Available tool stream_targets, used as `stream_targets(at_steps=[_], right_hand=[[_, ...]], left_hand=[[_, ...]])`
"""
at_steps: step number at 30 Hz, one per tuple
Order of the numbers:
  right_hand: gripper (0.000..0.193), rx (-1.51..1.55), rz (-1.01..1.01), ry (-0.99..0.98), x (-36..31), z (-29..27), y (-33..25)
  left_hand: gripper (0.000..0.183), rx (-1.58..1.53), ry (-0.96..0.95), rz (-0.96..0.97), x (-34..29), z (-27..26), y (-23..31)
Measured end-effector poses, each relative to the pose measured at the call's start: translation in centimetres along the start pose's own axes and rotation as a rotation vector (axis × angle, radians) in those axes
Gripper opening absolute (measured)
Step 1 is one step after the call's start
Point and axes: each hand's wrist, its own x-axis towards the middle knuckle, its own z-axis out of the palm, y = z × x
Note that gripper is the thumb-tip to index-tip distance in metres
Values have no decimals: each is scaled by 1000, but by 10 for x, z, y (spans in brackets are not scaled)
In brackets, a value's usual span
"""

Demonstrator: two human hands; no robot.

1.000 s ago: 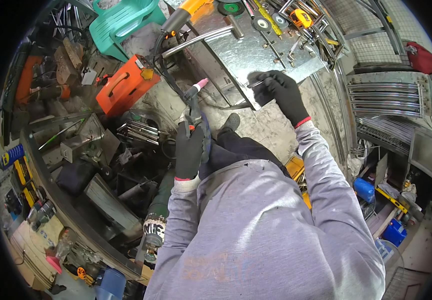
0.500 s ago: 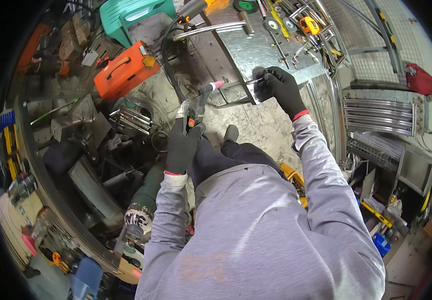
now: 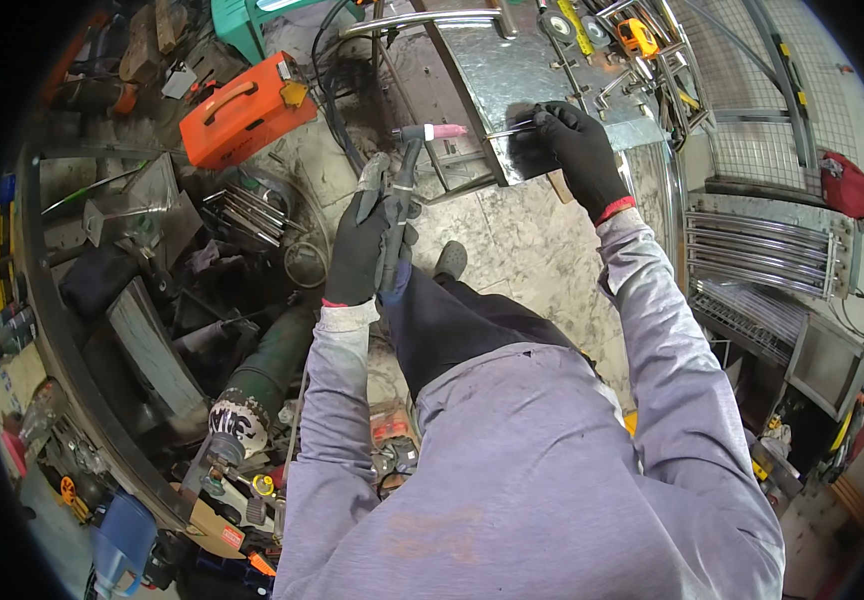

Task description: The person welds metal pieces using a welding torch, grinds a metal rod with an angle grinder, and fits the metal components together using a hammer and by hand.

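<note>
My left hand [image 3: 357, 250], in a dark glove, is wrapped around the handle of a TIG welding torch [image 3: 399, 200]. The torch stands nearly upright in the view, and its pink cup [image 3: 446, 131] points right towards the corner of a steel-topped bench [image 3: 497, 85]. Above that near corner, my gloved right hand [image 3: 574, 145] pinches a short, thin metal rod [image 3: 508, 131] that sticks out to the left. Between the rod's tip and the pink cup is a small gap. A dark shadow falls on the steel below my right hand.
A bent steel tube [image 3: 422, 20] lies across the bench's far edge, near clamps and a tape measure [image 3: 637, 38]. An orange case-like machine [image 3: 249, 110] stands far left. A green gas cylinder [image 3: 270, 375] and scrap metal crowd my left; steel racks [image 3: 762, 240] stand right.
The torch has turned more upright in my left hand, whose grip has shifted along the handle. My right hand still holds the rod by the bench corner. The whole view has shifted slightly.
</note>
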Motion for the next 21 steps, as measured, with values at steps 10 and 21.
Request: stream_targets(at_steps=[10, 21], right_hand=[[23, -54, -225, 3, -16, 26, 12], [25, -159, -235, -32, -9, 21, 11]], left_hand=[[45, -288, -217, -171, 14, -13, -20], [35, -773, -356, -289, 1, 12, -58]])
